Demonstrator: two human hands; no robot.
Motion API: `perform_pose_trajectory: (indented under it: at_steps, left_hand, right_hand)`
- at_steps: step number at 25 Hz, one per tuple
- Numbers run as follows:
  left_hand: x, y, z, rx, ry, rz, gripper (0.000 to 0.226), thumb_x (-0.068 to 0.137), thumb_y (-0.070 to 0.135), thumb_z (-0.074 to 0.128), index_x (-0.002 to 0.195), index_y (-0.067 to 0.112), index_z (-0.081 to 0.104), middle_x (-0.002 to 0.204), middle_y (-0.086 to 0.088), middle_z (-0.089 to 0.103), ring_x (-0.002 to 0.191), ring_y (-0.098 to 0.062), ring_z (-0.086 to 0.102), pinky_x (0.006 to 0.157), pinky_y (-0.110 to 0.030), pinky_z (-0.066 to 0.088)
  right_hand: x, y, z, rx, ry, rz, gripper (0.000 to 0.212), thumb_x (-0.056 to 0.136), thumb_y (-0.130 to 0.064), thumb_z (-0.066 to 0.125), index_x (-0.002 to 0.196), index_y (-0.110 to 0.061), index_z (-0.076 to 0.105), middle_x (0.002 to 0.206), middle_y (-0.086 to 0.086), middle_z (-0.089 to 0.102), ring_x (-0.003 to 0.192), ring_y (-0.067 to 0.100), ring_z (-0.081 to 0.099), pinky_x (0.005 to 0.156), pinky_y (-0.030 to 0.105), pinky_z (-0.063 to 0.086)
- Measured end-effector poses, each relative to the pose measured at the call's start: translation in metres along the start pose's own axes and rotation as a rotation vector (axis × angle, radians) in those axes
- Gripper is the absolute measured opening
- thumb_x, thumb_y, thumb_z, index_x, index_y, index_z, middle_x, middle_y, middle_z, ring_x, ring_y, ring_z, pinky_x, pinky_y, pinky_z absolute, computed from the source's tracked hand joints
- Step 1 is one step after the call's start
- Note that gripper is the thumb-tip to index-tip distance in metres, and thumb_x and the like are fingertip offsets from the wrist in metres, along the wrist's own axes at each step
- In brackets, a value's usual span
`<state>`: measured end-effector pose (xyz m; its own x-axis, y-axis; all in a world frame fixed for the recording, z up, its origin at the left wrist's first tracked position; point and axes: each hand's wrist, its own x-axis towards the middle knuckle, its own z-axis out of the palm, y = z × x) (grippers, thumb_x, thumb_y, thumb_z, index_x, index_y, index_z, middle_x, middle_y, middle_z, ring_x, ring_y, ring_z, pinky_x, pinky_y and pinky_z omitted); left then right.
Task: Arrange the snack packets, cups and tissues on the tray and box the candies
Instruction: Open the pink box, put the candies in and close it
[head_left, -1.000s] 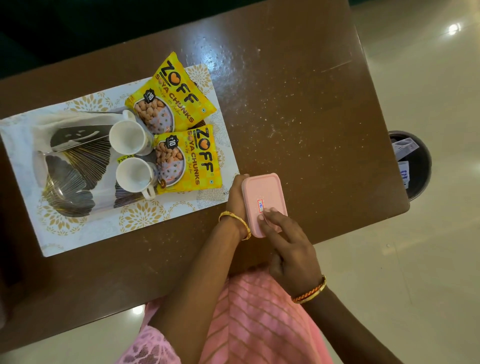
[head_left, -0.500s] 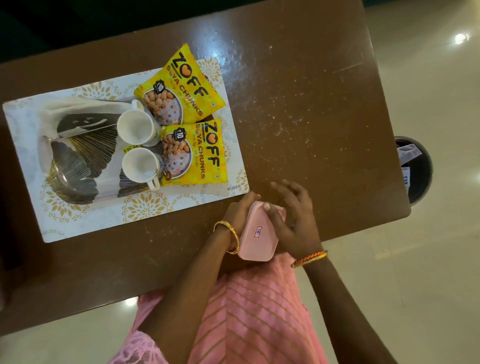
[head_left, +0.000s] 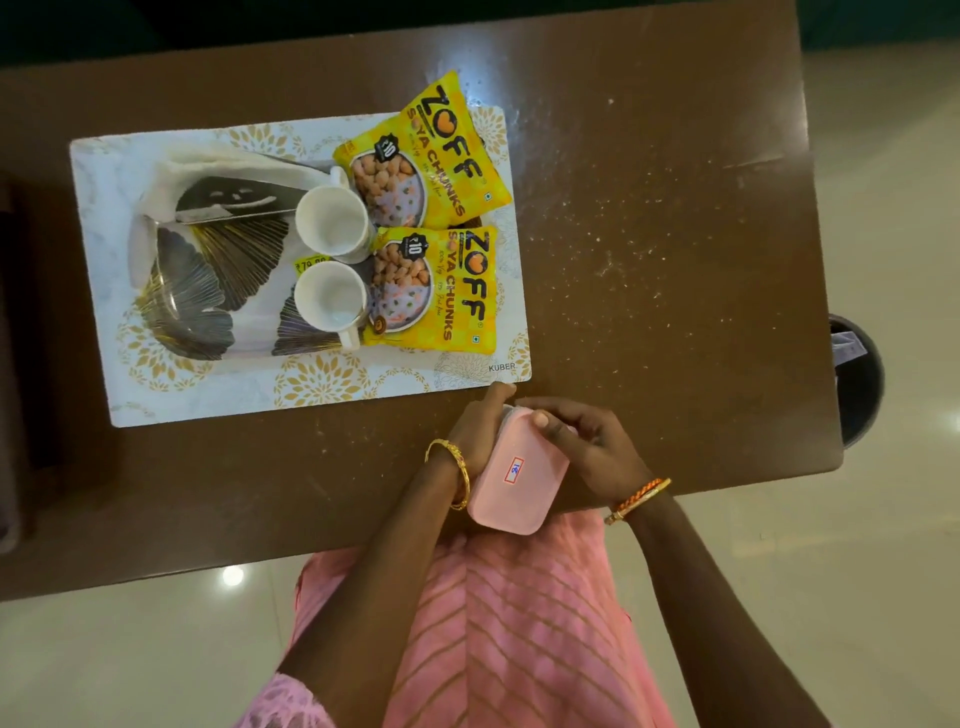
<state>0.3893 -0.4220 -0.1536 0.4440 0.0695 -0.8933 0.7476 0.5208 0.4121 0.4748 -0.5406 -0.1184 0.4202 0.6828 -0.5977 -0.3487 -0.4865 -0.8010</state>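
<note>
At the near edge of the brown table (head_left: 649, 234), both hands close on a pink lidded box (head_left: 519, 470): the left hand (head_left: 480, 423) wraps its grip around the box's left side and far corner, fingers curled behind it, while the right hand (head_left: 587, 447) grips from the right with the thumb pressed down on the far end of the lid. The box is tilted, its near end jutting past the table edge over the pink patterned clothing (head_left: 498, 623), and a small white sticker (head_left: 514, 470) shows on its lid. A second ago it lay flat on the table with the right fingertips resting on top; since then it has been drawn toward the body and lifted at an angle. Just beyond the left hand's fingertips lies the white floral tray (head_left: 311, 384), its corner close to them. On it two yellow Zoff soya chunks packets (head_left: 441, 156) (head_left: 441, 291) lie side by side at the right, two white cups (head_left: 330, 221) (head_left: 327, 296) stand against them, and a clear-wrapped pack of dark printed tissues (head_left: 208, 270) fills the left; these keep their arrangement. A dark bin (head_left: 857, 384) sits on the floor past the table's right edge.
</note>
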Motion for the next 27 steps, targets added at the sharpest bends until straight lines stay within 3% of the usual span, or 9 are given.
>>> perform_pose_trajectory:
  at_steps: [4,7,9,13,16,18,22,25,27]
  left_hand:
    - [-0.012,-0.008,-0.003,-0.259,-0.060,-0.017,0.058,0.086,0.055,0.037,0.078,0.005,0.066,0.077,-0.021,0.062,0.070,-0.030,0.056,0.073,-0.034,0.044]
    - [-0.027,-0.018,-0.005,-0.632,-0.147,-0.025,0.059,0.082,0.058,0.037,0.082,0.012,0.073,0.074,-0.011,0.072,0.067,-0.023,0.065,0.068,-0.030,0.049]
    - [-0.036,-0.028,-0.007,-0.837,-0.100,0.024,0.060,0.077,0.059,0.040,0.099,0.010,0.067,0.091,-0.015,0.066,0.084,-0.029,0.059,0.083,-0.040,0.042]
    - [-0.048,-0.058,-0.027,-1.069,0.112,0.166,0.064,0.092,0.050,0.029,0.134,0.004,0.042,0.122,-0.018,0.050,0.115,-0.035,0.042,0.112,-0.051,0.025]
    - [-0.065,-0.071,-0.055,-1.079,0.321,0.268,0.047,0.097,0.044,0.028,0.112,0.012,0.061,0.101,-0.009,0.066,0.100,-0.028,0.057,0.086,-0.040,0.052]
    - [-0.081,-0.071,-0.084,-1.026,0.464,0.307,0.042,0.096,0.047,0.031,0.096,0.020,0.064,0.095,-0.005,0.067,0.087,-0.022,0.062,0.070,-0.035,0.055]
    - [-0.106,-0.053,-0.143,-0.879,0.607,0.470,0.045,0.084,0.062,0.042,0.097,0.026,0.067,0.098,-0.003,0.068,0.086,-0.019,0.065,0.071,-0.035,0.055]
    - [-0.102,-0.027,-0.172,-0.719,0.740,0.508,0.023,0.083,0.044,0.060,0.094,0.025,0.065,0.091,0.001,0.069,0.077,-0.017,0.066,0.063,-0.030,0.054]
    - [-0.098,-0.014,-0.197,-0.725,0.765,0.538,0.028,0.081,0.041,0.064,0.103,0.026,0.057,0.086,0.004,0.069,0.068,-0.012,0.069,0.055,-0.026,0.054]
  right_hand:
    - [-0.005,0.004,0.007,0.243,0.029,0.124,0.038,0.083,-0.036,0.061,0.117,-0.019,0.063,0.118,0.009,0.064,0.104,0.019,0.061,0.087,0.035,0.051]
    - [-0.017,0.004,0.012,0.395,0.003,0.299,0.044,0.078,-0.042,0.064,0.120,-0.029,0.056,0.112,0.003,0.063,0.093,0.015,0.064,0.067,0.031,0.058]
    - [-0.029,0.004,0.013,0.396,-0.087,0.386,0.049,0.078,-0.029,0.068,0.124,-0.023,0.051,0.115,0.005,0.061,0.093,0.022,0.065,0.061,0.036,0.060]
    - [-0.033,-0.007,0.036,0.319,-0.176,0.408,0.045,0.080,-0.005,0.067,0.122,-0.010,0.053,0.114,0.014,0.064,0.094,0.027,0.068,0.069,0.036,0.062]
    - [-0.013,-0.028,0.072,0.163,-0.143,0.341,0.038,0.081,-0.002,0.066,0.117,-0.011,0.059,0.109,0.013,0.067,0.097,0.028,0.068,0.074,0.035,0.061]
    - [0.005,-0.050,0.101,0.141,-0.135,0.318,0.037,0.081,-0.004,0.068,0.116,-0.010,0.060,0.100,0.010,0.068,0.085,0.025,0.070,0.072,0.036,0.062]
    - [0.054,-0.097,0.160,0.016,-0.104,0.212,0.026,0.081,-0.003,0.067,0.100,-0.020,0.059,0.091,0.012,0.064,0.070,0.023,0.063,0.068,0.036,0.060]
    - [0.089,-0.128,0.191,-0.129,-0.087,0.157,0.036,0.082,-0.005,0.067,0.115,-0.015,0.056,0.100,0.016,0.060,0.068,0.022,0.060,0.055,0.026,0.058]
    - [0.106,-0.143,0.209,-0.245,-0.083,0.161,0.044,0.083,-0.006,0.066,0.124,-0.011,0.053,0.108,0.017,0.059,0.082,0.027,0.062,0.051,0.023,0.057]
